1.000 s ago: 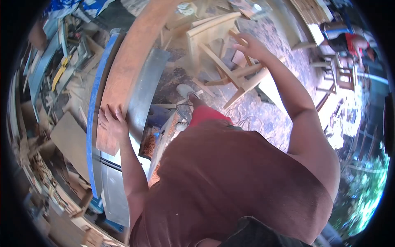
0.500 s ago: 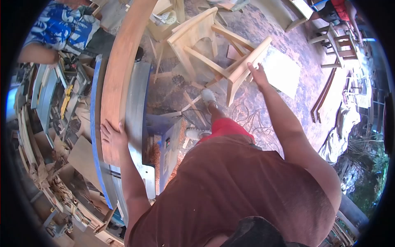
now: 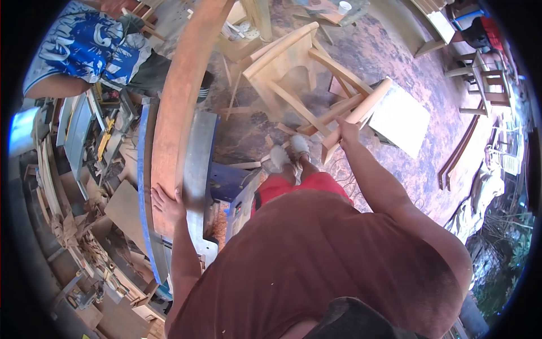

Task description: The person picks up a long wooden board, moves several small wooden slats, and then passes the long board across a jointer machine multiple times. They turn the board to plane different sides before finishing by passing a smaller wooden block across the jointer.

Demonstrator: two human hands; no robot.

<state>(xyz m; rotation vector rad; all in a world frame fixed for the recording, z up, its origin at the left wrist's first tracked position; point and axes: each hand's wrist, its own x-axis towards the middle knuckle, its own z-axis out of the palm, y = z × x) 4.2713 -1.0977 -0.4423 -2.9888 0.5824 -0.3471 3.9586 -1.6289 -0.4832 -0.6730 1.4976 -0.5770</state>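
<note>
My left hand point(image 3: 168, 204) lies flat with spread fingers on the near end of a long reddish-brown wooden board point(image 3: 183, 96). The board rests lengthwise on the metal bed point(image 3: 197, 147) of a machine with a blue edge, which looks like a jointer. My right hand point(image 3: 348, 134) is closed around the near end piece of a pale wooden trestle-like frame point(image 3: 291, 99), which stands on the floor to the right of the machine. The fingertips of that hand are partly hidden behind the wood.
At the upper left, a person in blue patterned shorts point(image 3: 93, 48) stands by the machine. Scrap wood point(image 3: 62, 214) is piled along the left. A white panel point(image 3: 401, 118) lies beyond the frame. Another person point(image 3: 488, 37) is near a wooden chair point(image 3: 480, 79) at the upper right.
My right hand has gone from fingers apart beside the frame to closed on its end piece. My feet have come together. The view has shifted; my left hand stays on the board.
</note>
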